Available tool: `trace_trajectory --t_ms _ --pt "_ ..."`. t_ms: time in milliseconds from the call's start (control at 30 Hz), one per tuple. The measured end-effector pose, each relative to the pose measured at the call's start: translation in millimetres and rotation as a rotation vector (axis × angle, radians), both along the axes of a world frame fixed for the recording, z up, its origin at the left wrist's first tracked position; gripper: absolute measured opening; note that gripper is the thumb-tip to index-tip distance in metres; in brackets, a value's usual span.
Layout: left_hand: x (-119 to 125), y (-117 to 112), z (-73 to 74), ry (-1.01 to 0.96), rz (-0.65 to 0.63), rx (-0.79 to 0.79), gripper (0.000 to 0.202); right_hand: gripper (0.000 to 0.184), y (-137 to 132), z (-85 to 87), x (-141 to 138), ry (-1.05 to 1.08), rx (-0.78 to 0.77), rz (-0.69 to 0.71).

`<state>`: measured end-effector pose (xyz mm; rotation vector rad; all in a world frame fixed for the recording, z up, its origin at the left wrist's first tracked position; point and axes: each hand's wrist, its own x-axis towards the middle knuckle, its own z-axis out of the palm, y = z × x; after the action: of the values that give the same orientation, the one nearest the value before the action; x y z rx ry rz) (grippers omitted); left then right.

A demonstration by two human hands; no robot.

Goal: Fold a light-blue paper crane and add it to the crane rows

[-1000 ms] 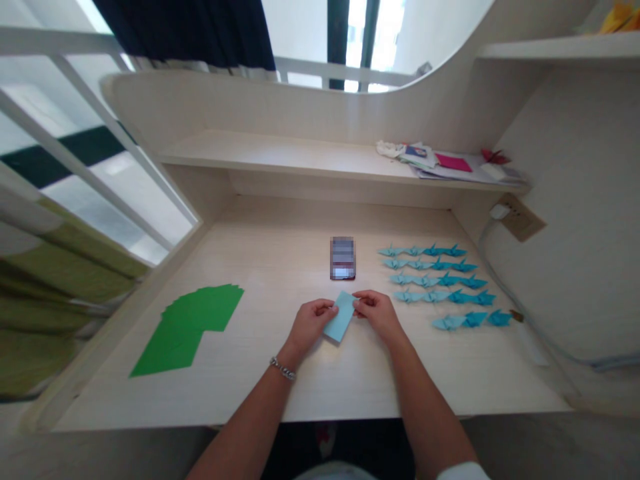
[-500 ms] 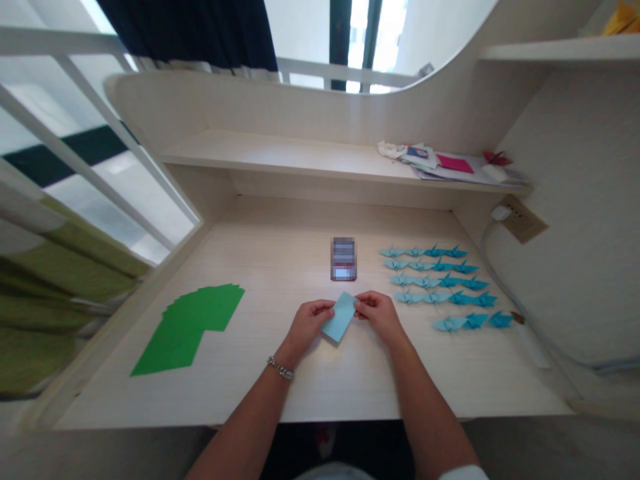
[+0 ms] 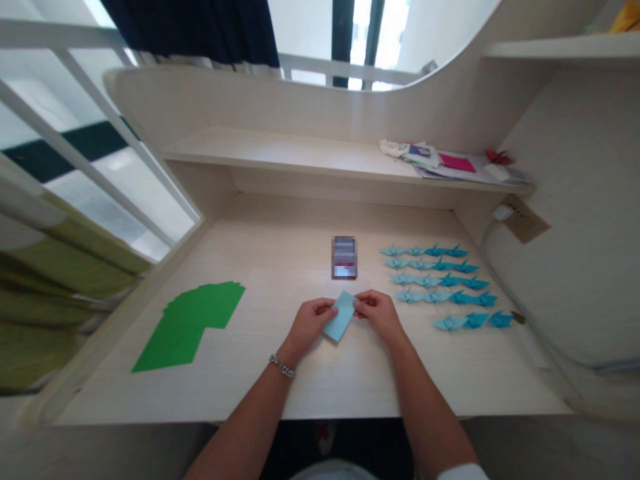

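A light blue sheet of origami paper (image 3: pixel 340 317), folded into a narrow rectangle, lies tilted between my two hands above the desk. My left hand (image 3: pixel 311 325) pinches its left edge with thumb and fingers, a chain bracelet on the wrist. On the other side, my right hand (image 3: pixel 379 312) grips the upper right edge between thumb and fingertips. Just beyond the paper a phone (image 3: pixel 345 257) with a blurred screen lies flat. To the right, several folded paper cranes (image 3: pixel 439 281) stand in rows, shading from pale to deeper blue.
Green paper sheets (image 3: pixel 193 327) are fanned out on the desk's left. A shelf (image 3: pixel 280 150) runs along the back, with papers (image 3: pixel 457 163) on its right part. A cable (image 3: pixel 505 277) runs from the wall socket (image 3: pixel 525 219) down the right side.
Both hands keep hold of the light blue paper in nearly the same place. The whole view has shifted very slightly.
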<state>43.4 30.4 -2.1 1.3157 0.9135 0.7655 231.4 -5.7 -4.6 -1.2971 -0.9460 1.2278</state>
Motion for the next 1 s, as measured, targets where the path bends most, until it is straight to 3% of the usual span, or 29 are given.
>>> trace_trajectory --t_ms 300,533,1000 --pt "-1.9 0.2 2.2 0.033 0.002 -0.009 0.028 0.029 -5.0 6.6 5.8 0.051 -0.033 0.111" --pt "-1.4 0.6 1.3 0.050 0.005 0.038 0.028 0.030 -4.4 7.8 4.4 0.073 -0.057 0.114" --pt "-0.9 1.8 -2.7 -0.092 0.078 -0.102 0.022 0.029 -5.7 11.9 5.9 0.202 -0.117 0.146"
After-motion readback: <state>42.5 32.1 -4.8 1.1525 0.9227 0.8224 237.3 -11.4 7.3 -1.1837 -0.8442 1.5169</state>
